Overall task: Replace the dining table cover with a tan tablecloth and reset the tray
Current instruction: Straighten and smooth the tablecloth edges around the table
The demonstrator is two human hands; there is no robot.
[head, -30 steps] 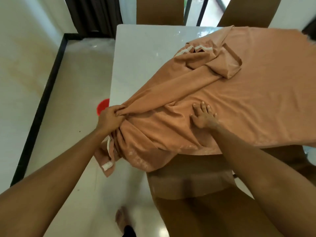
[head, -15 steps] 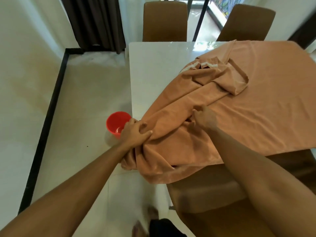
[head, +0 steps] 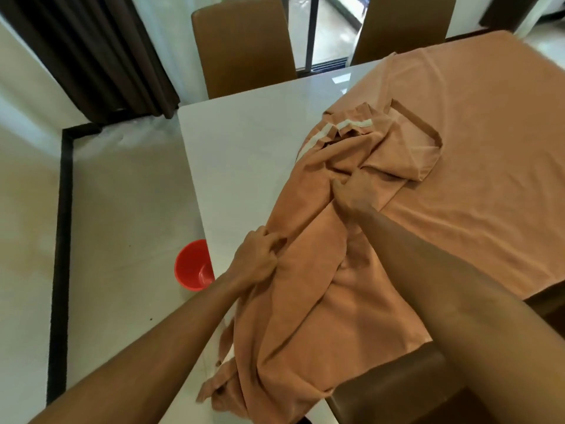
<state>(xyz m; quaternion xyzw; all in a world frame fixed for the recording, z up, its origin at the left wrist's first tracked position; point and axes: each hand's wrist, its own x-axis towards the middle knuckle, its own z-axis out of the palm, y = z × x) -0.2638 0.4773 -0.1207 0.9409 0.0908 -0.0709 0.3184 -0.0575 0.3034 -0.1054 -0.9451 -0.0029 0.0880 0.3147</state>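
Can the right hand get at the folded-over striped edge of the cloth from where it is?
Probably yes. The right hand grips the tan tablecloth just short of the striped edge; only loose cloth lies between, nothing blocks it.

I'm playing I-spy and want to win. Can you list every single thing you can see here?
tablecloth: 1, tan, spread over the right of the table, bunched and hanging off the near left corner
table: 1, white glossy, left part bare
chairs: 2 brown at the far side, 1 brown at the near edge, bottom right
bucket: 1, red, on the floor left of the table
curtain: 1, dark, top left
floor border: 1, black strip, left
left hand: 1, grip closed on the bunched cloth
right hand: 1, reaching into the folds
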